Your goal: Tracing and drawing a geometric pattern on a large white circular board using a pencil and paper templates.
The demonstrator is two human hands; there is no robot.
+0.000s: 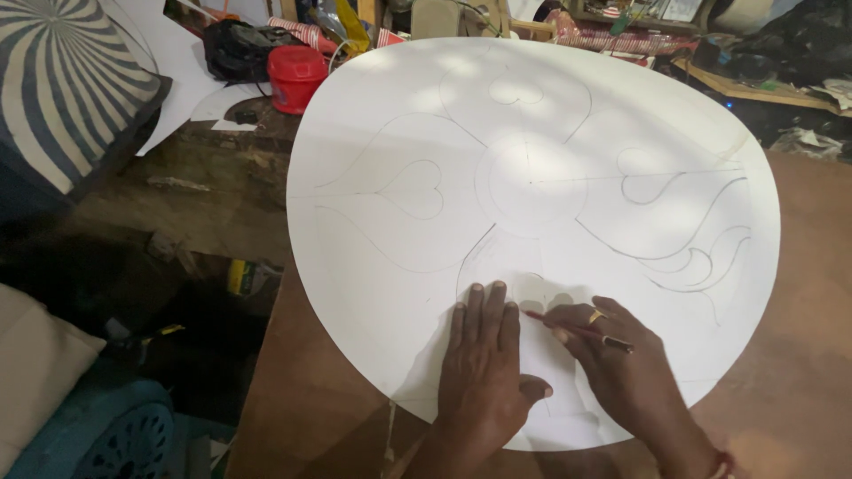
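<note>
Round white board (532,177) lies on brown desk (799,355), near edge w/ pencilled hearts & curves. Left hand (484,364) is pressed flat, fingers spread open, to steady it. Red pencil (577,331) is pinched in right hand (621,364) fingers, tip on the line.

This is looking like a messy little craft workshop. A big round white board (532,177) with pencil drawings is lying on a brown table (799,355). Paper scraps (173,53), a red plastic jar (295,78) and a black bag (235,49) are sitting in piles behind it. Junk is crowding the dirty floor (204,213).
</note>
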